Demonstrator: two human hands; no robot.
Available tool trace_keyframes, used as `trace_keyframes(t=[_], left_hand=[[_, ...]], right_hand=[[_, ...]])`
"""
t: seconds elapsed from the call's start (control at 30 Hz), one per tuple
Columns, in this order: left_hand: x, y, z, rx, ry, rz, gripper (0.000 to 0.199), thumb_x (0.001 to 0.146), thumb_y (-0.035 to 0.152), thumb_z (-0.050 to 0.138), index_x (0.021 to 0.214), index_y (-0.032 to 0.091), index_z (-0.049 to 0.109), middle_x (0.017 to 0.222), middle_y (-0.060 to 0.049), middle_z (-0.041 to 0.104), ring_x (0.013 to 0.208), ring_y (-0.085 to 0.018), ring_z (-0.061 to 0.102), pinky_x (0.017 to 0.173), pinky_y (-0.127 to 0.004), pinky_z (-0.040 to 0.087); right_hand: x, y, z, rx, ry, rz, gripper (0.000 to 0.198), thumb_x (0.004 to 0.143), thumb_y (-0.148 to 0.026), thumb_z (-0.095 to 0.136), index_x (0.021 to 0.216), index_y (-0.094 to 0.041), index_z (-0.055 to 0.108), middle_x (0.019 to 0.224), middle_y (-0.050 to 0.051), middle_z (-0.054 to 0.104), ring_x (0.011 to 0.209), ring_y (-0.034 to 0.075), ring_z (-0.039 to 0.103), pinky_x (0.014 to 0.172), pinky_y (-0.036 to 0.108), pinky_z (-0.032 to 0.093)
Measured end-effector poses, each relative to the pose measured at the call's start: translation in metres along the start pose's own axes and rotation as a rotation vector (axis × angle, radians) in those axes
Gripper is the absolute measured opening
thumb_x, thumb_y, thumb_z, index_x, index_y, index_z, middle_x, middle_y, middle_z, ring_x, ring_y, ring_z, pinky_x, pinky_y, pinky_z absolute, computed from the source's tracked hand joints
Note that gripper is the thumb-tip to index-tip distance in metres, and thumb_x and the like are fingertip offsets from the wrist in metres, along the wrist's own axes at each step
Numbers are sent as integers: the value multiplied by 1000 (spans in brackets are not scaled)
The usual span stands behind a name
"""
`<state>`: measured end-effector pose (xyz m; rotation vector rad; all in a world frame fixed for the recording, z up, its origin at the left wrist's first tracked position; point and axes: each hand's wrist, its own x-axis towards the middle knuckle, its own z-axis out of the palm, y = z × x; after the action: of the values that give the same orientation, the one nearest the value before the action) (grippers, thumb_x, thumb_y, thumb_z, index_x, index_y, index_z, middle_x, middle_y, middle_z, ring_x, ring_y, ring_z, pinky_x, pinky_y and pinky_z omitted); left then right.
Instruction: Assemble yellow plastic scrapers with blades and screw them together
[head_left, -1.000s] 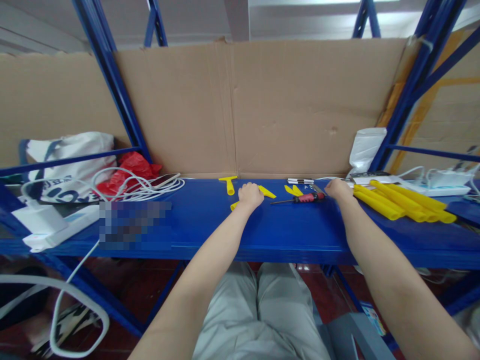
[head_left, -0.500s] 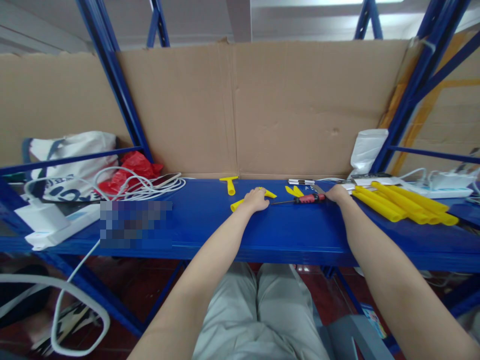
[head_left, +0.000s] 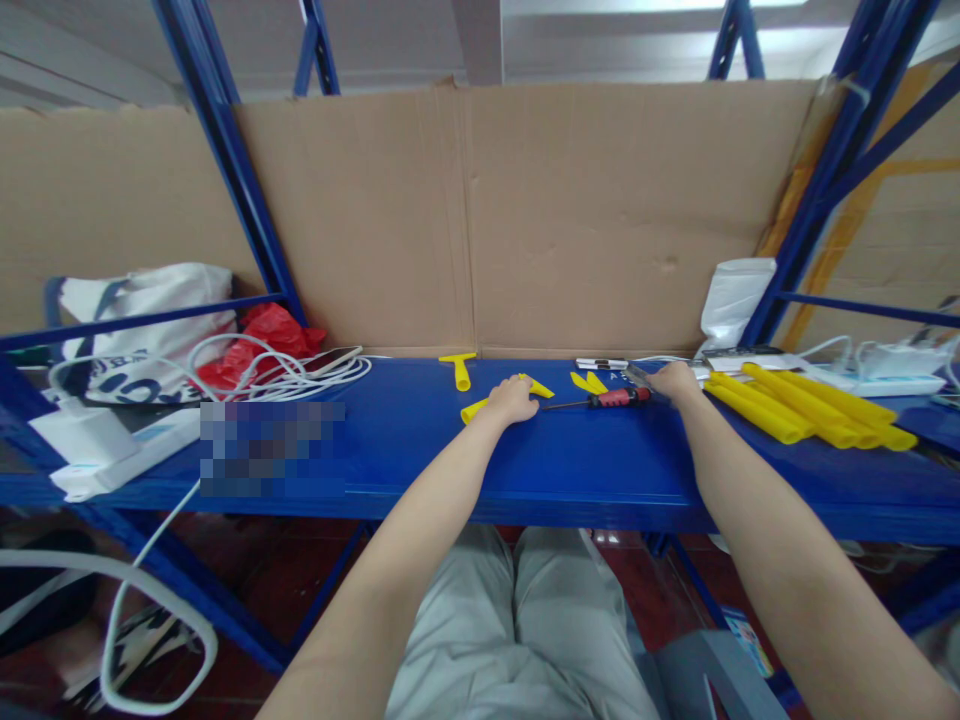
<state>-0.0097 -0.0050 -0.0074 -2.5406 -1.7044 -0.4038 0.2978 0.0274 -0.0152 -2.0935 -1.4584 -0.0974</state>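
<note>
My left hand (head_left: 513,398) is closed over a yellow plastic piece (head_left: 473,411) on the blue shelf. Parts of that piece stick out on both sides of the fingers, and its middle is hidden. Farther right, my right hand (head_left: 675,382) is closed on a slim grey metal tool (head_left: 639,376), whose exact kind I cannot make out. Between the hands lies a screwdriver (head_left: 616,398) with a red and black handle, its shaft pointing at my left hand. Small yellow offcuts (head_left: 589,382) lie just behind it. A yellow T-shaped piece (head_left: 461,372) stands farther back.
Several yellow tubes (head_left: 810,405) lie to the right, beside a white power strip (head_left: 885,380). Pens (head_left: 602,364) lie near the cardboard wall (head_left: 585,220). On the left are coiled white cables (head_left: 322,372), a red plastic bag (head_left: 274,335) and a cloth bag (head_left: 150,320).
The grey tool in my right hand has turned slightly, and more of it shows beside the fingers. My left hand and the yellow piece under it stay put.
</note>
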Motion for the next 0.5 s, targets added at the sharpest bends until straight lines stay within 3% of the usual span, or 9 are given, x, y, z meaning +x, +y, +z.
trace_keyframes(t=[0.07, 0.17, 0.33, 0.5], left_hand=[[0, 0, 0, 0, -1, 4, 40, 80, 33, 48, 118, 23, 55, 123, -6, 57, 111, -23, 54, 92, -31, 43], [1, -1, 2, -2, 11, 13, 39, 81, 30, 48, 119, 20, 55, 122, -8, 57, 111, -23, 54, 92, -32, 43], [3, -4, 3, 13, 41, 25, 39, 81, 11, 43, 117, 17, 57, 117, -9, 61, 110, -22, 55, 93, -32, 42], [3, -4, 0, -15, 84, 33, 36, 80, 9, 43, 112, 15, 59, 112, -10, 62, 105, -22, 57, 92, -31, 44]], right_hand=[[-7, -11, -10, -29, -15, 123, 26, 70, -33, 58, 74, -10, 69, 80, 19, 67, 81, 28, 64, 65, 34, 49], [-18, -29, -22, 45, 62, 129, 23, 72, -32, 57, 72, -12, 68, 82, 18, 68, 83, 28, 63, 66, 33, 48], [-31, -54, -29, 264, 130, 37, 18, 73, -28, 56, 62, -14, 61, 71, 11, 65, 72, 21, 61, 65, 28, 45], [-49, -85, -22, 532, 2, -108, 19, 72, -23, 58, 55, -16, 52, 58, 1, 56, 57, 11, 50, 55, 22, 39]])
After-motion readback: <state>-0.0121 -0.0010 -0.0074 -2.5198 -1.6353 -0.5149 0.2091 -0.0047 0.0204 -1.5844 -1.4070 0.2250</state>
